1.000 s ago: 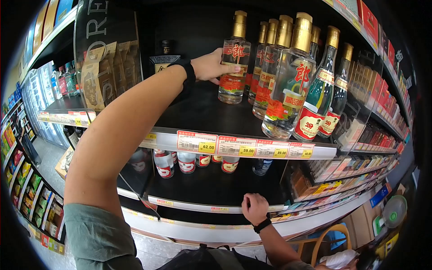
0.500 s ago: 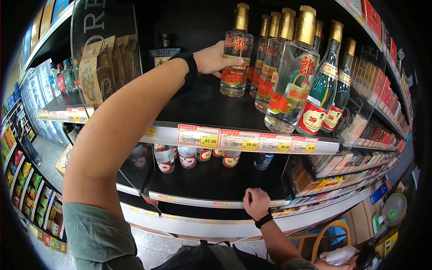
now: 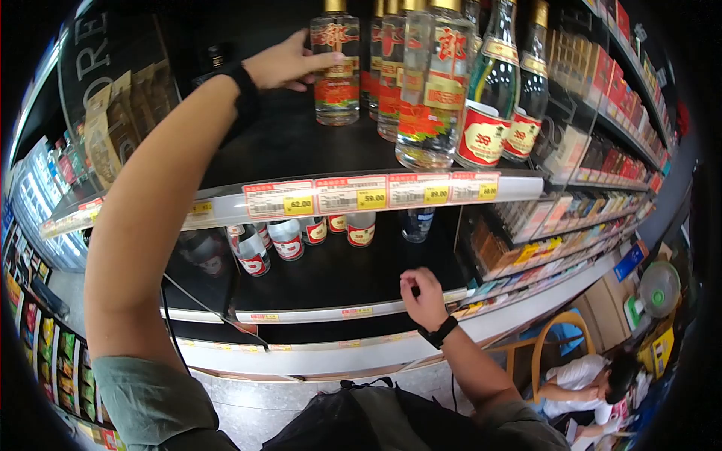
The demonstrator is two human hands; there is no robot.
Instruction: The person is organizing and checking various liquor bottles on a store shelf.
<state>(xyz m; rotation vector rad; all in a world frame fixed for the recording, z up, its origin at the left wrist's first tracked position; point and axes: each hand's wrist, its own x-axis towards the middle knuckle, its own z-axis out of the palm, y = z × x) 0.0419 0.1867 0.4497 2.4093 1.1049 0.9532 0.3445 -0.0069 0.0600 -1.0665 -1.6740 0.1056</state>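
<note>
My left hand (image 3: 284,64) reaches to the upper shelf and grips a clear liquor bottle (image 3: 336,94) with red characters and a gold cap. The thumb lies across the bottle's front; the other fingers are partly hidden at its left side and behind. The bottle stands upright on the dark shelf board. Right beside it are several similar bottles, the nearest a larger clear bottle (image 3: 432,98). Green-tinted bottles (image 3: 489,98) with red-and-cream labels stand farther right. My right hand (image 3: 424,295), loosely curled with nothing visible in it, hovers by the lower shelf's front edge.
Price tags (image 3: 353,197) line the upper shelf edge. Small red-labelled bottles (image 3: 286,240) stand on the lower shelf. A clear divider panel (image 3: 571,98) rises at the right, with boxed goods beyond. Lower right, a person (image 3: 579,383) sits near a wooden chair (image 3: 560,323).
The view has shifted, so the shelves sit higher and farther left. My left hand stays at the same bottle, which keeps its place on the shelf. My right hand remains curled.
</note>
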